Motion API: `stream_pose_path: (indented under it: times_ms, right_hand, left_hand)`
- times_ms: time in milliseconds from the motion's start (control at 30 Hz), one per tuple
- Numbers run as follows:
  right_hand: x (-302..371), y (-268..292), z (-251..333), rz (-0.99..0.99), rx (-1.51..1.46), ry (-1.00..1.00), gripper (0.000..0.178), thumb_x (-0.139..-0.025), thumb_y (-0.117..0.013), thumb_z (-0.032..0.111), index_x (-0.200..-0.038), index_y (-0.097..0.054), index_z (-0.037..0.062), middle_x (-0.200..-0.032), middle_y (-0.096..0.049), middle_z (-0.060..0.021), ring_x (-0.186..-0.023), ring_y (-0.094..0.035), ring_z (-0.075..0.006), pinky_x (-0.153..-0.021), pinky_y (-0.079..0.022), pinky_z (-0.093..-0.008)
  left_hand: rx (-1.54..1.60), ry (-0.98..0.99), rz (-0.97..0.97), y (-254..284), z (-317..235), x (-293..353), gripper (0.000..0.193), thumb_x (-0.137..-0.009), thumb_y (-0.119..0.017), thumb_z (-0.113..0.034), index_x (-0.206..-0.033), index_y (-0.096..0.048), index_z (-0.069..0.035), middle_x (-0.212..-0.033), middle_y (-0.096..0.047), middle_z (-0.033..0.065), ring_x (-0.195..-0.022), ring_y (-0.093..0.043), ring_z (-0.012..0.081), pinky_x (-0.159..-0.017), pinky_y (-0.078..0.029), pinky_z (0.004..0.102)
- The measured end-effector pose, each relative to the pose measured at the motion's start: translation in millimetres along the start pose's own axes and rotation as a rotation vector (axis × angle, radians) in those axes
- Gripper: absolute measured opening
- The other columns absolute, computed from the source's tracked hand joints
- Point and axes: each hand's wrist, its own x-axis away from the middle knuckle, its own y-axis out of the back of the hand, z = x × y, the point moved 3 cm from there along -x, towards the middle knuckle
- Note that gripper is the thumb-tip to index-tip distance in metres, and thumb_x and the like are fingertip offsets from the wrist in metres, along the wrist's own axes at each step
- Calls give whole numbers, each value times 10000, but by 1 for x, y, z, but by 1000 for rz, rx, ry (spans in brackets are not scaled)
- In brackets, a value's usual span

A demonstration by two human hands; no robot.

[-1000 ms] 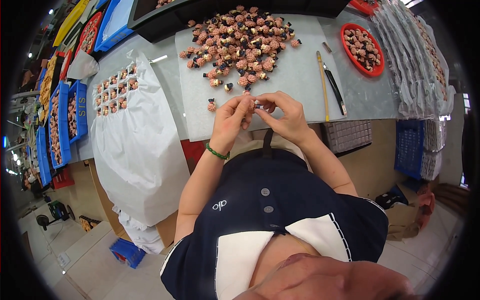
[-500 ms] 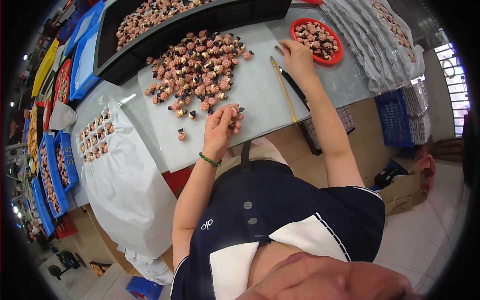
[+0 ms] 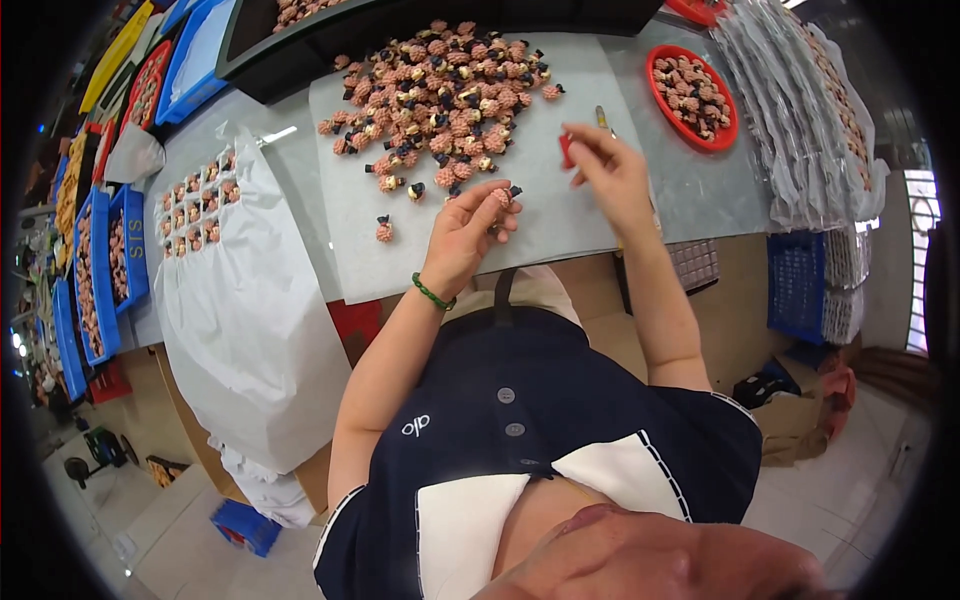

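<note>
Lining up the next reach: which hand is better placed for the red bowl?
Likely the right hand: it is nearer the red bowl, though it pinches a small red item. The left hand is farther off and holds a pink figure.

A: How do the figurines (image 3: 430,105) look on the surface?
B: Rough and knobbly where they're pink, mostly matt.
A: And beneath them?
B: A white sheet (image 3: 370,272), smooth and matt like paper, over a grey tabletop (image 3: 742,190) with a dull, metal-like sheen.
A: The red basket (image 3: 712,145)?
B: Shiny plastic. The black bin (image 3: 290,75) looks like plastic too, but duller.
A: That wrapping (image 3: 775,120) on the right?
B: Clear plastic film, crinkled and glossy.
A: The navy shirt (image 3: 600,400)?
B: Matt cloth; the green bracelet (image 3: 433,293) looks polished.
</note>
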Motion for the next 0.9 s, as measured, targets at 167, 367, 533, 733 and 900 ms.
stream_pose_path:
  times_ms: [167,367,533,733,900]
  right_hand:
    - [39,-46,-12,81,-338,-180,268,-841,-528,54,-1096,-524,-30,-853,-571,-72,-694,-562,-124,-565,-474,-215]
    - [50,-58,-13,57,-390,-112,293,-827,-545,27,-1111,-508,-35,-903,-545,-75,-718,-566,-132,-600,-488,-227]
    - [53,-61,-15,-19,-312,-26,327,-807,-557,-13,-1128,-495,-31,-902,-528,-72,-730,-564,-129,-609,-494,-230]
    - [54,-65,-15,-38,-233,114,338,-802,-548,-43,-1135,-491,-26,-888,-517,-71,-737,-558,-120,-606,-491,-225]
    - [55,-66,-12,-52,-214,151,328,-802,-547,-45,-1125,-497,-28,-892,-514,-75,-733,-556,-120,-609,-486,-221]
  left_hand:
    - [8,-25,-9,7,-4,0,292,-892,-477,-175,-1110,-485,18,-879,-562,74,-719,-522,104,-602,-411,214]
    - [5,-38,-1,12,-4,1,266,-895,-469,-170,-1088,-499,11,-836,-552,57,-683,-511,97,-581,-408,208]
    - [29,-23,-7,12,-6,2,259,-897,-464,-173,-1081,-491,8,-820,-554,55,-667,-514,96,-570,-409,203]
    - [19,-8,-14,16,-6,3,249,-896,-469,-197,-1049,-488,-1,-785,-558,50,-634,-511,91,-544,-408,200]
    - [-5,15,-38,17,-6,3,236,-891,-481,-216,-1011,-495,-13,-757,-556,43,-605,-506,84,-525,-405,199]
